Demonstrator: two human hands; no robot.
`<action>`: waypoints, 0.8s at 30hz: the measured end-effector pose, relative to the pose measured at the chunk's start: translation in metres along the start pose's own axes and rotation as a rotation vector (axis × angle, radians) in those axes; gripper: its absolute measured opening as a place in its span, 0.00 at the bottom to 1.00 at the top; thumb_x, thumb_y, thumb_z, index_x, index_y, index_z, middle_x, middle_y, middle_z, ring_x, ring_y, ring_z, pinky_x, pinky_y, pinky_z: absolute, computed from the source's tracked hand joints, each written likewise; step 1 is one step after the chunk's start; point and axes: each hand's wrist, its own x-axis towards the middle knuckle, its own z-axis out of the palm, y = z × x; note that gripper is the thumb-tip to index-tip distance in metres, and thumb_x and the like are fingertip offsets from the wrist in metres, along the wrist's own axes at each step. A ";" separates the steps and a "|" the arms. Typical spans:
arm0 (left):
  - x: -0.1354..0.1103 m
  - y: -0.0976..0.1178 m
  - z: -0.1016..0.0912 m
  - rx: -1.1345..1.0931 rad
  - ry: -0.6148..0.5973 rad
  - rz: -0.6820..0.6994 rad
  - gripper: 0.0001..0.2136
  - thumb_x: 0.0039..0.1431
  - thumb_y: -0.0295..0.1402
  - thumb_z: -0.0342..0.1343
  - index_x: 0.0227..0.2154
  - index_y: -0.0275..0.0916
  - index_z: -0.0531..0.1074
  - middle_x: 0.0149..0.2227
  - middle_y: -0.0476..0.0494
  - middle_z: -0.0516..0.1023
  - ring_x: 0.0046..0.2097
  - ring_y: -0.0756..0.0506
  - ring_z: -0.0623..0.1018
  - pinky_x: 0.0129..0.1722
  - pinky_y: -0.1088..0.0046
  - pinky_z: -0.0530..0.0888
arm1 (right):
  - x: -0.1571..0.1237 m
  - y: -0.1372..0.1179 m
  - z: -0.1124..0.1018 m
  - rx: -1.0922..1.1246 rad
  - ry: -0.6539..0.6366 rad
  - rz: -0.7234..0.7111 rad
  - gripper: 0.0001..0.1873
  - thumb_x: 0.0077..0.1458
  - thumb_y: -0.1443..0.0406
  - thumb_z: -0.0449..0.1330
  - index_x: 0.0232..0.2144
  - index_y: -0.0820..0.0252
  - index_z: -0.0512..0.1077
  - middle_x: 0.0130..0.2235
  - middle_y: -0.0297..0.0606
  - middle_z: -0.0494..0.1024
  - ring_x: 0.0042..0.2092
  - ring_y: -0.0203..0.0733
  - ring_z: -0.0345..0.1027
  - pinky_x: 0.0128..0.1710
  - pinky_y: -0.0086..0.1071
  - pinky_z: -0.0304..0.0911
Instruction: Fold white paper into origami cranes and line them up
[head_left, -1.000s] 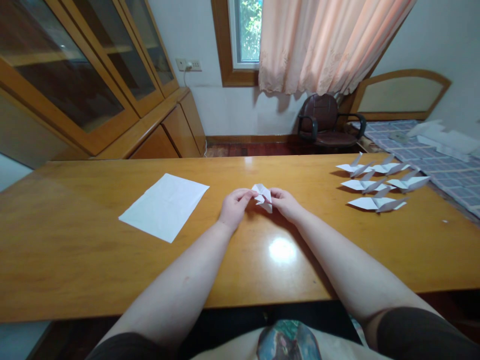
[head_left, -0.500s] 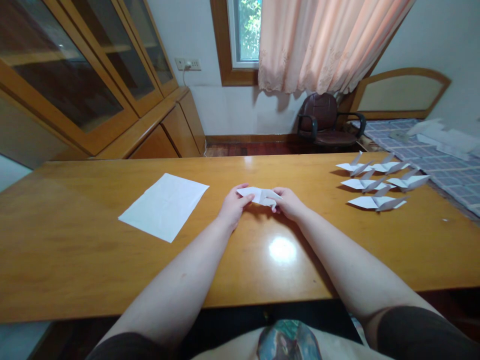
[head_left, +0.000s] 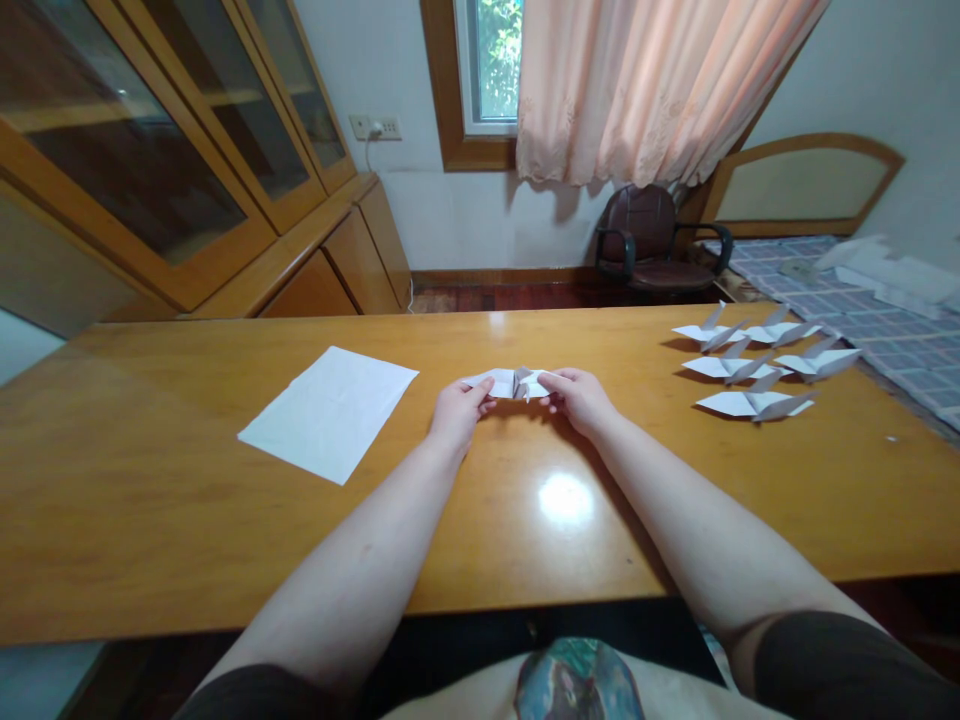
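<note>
Between my two hands is a white origami crane, its wings spread out sideways over the table. My left hand pinches the left wing, thumb on top and fingers beneath. The right wing is gripped by my right hand in the same way. A small folded point hangs down from the crane's middle toward me. Left of my hands, a square sheet of white paper with faint creases lies flat on the table.
Several finished paper cranes stand grouped at the right of the wooden table. Beyond the table are a dark red armchair, a bed with a checked cover and a glass-fronted cabinet.
My hands have moved slightly apart, and the crane's wings are now drawn out flatter to both sides. My left hand has shifted a little left; the loose sheet stays put.
</note>
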 end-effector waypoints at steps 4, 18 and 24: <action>0.002 0.000 -0.002 -0.022 0.032 -0.021 0.10 0.47 0.35 0.65 0.30 0.33 0.77 0.32 0.41 0.80 0.31 0.50 0.77 0.33 0.73 0.76 | 0.000 -0.001 -0.002 -0.088 0.048 -0.034 0.16 0.42 0.55 0.66 0.21 0.63 0.71 0.17 0.33 0.71 0.18 0.31 0.57 0.17 0.27 0.51; 0.004 0.003 -0.002 -0.148 0.074 -0.061 0.07 0.47 0.29 0.64 0.29 0.31 0.77 0.29 0.43 0.78 0.29 0.53 0.75 0.31 0.78 0.74 | -0.001 -0.004 -0.005 -0.137 0.089 -0.024 0.17 0.43 0.53 0.65 0.22 0.62 0.70 0.17 0.32 0.70 0.17 0.30 0.54 0.17 0.27 0.47; 0.004 0.003 -0.002 -0.168 0.086 -0.070 0.07 0.48 0.29 0.63 0.30 0.31 0.76 0.29 0.43 0.78 0.28 0.53 0.74 0.31 0.77 0.73 | 0.004 -0.001 -0.010 -0.105 0.088 -0.014 0.17 0.43 0.53 0.65 0.24 0.63 0.72 0.17 0.31 0.70 0.18 0.30 0.54 0.16 0.27 0.47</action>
